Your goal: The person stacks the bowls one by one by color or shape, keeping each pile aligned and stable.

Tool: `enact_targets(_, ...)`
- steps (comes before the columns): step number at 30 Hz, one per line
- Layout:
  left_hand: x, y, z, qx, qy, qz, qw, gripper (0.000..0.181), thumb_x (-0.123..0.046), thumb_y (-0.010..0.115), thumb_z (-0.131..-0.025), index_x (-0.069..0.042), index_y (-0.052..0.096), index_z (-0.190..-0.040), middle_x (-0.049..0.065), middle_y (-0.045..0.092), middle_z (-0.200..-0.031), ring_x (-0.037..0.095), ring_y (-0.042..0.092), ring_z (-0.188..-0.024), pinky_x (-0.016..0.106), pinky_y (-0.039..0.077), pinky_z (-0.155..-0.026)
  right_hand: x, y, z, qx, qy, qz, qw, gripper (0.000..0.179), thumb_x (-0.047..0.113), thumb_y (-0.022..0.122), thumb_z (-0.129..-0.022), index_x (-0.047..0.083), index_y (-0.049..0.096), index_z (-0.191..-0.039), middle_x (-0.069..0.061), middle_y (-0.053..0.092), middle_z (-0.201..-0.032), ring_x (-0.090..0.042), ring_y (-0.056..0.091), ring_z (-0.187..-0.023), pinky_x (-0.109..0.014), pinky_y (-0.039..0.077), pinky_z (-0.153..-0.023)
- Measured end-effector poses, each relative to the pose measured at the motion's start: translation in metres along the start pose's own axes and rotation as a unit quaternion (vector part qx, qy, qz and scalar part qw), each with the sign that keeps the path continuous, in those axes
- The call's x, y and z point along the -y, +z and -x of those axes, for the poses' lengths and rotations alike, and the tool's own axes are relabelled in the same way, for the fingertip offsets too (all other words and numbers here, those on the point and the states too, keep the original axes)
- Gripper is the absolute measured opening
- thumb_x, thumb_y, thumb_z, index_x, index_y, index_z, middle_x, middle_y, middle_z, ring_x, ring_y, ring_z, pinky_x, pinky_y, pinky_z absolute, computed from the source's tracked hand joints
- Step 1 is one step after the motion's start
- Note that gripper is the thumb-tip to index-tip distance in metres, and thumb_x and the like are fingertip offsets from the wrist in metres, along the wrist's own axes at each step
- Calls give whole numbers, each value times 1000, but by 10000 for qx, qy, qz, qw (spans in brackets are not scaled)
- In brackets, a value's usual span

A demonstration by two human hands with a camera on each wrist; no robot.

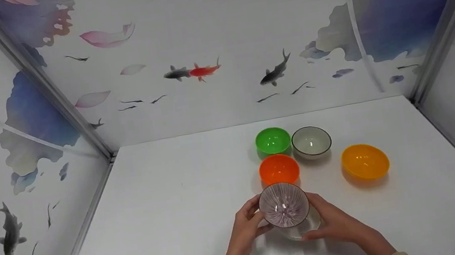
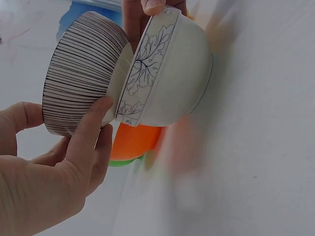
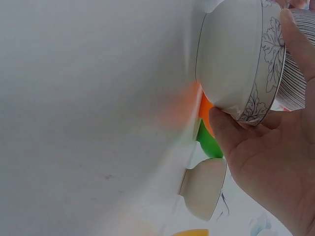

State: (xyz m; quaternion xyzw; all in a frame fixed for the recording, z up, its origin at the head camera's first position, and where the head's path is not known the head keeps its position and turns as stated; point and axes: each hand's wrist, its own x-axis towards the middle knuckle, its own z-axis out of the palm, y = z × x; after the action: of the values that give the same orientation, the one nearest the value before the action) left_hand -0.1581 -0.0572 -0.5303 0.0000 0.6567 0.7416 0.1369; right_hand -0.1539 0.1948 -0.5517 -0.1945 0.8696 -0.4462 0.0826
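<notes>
A smooth white wall (image 1: 232, 100) printed with fish and petals stands behind a glossy white table (image 1: 168, 215) that mirrors soft colour. The right hand (image 1: 334, 219) has thumb and fingers parted wide, gripping the sides of a leaf-patterned bowl (image 3: 231, 54); the left hand (image 1: 246, 229) pinches a striped bowl (image 1: 284, 205) between thumb and fingers, directly over the other's mouth. The head view mostly hides the lower bowl, but both wrist views show its creamy, rounded body and band of fine-lined leaves; whether its foot touches the table I cannot tell. They also show the upper bowl's outside — dark, narrow stripes on white — whereas from the head only its streaked, shiny inside appears. Beyond, the yellow bowl (image 1: 365, 162) sits off to the right, whole in the head view, just an edge at the right wrist. The pale bowl (image 1: 311, 142), dark-rimmed, reveals its raised foot only at the right wrist. Beside it are two shiny, plain ones: the orange bowl (image 1: 279, 170) and the green bowl (image 1: 273, 140).
</notes>
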Motion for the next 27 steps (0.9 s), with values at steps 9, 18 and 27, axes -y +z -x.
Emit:
enact_targets(9, 2, 2, -1, 206, 361, -381, 9984, 53, -8, 54, -94, -2, 46, -146, 20, 54, -144, 25, 63, -116, 40, 63, -86, 0, 0, 0, -40, 67, -117, 9999, 110, 42, 92, -65, 11, 33, -152, -9, 42, -154, -32, 40, -142, -61, 32, -118)
enact_targets(18, 2, 3, -1, 217, 495, -718, 9960, 50, -7, 53, -95, -1, 49, -144, 21, 57, -141, 26, 65, -114, 42, 64, -82, -2, 0, 0, 32, 60, -372, 9993, 109, 39, 92, -66, 14, 31, -154, -11, 39, -155, -35, 37, -144, -64, 30, -118)
enact_targets(27, 0, 6, -2, 170, 506, -1091, 9926, 47, -6, 53, -96, -3, 52, -142, 18, 59, -139, 25, 66, -113, 36, 64, -78, -2, 1, 0, 27, 45, -344, 9994, 111, 38, 92, -66, 14, 30, -155, -11, 39, -156, -32, 38, -144, -61, 32, -118)
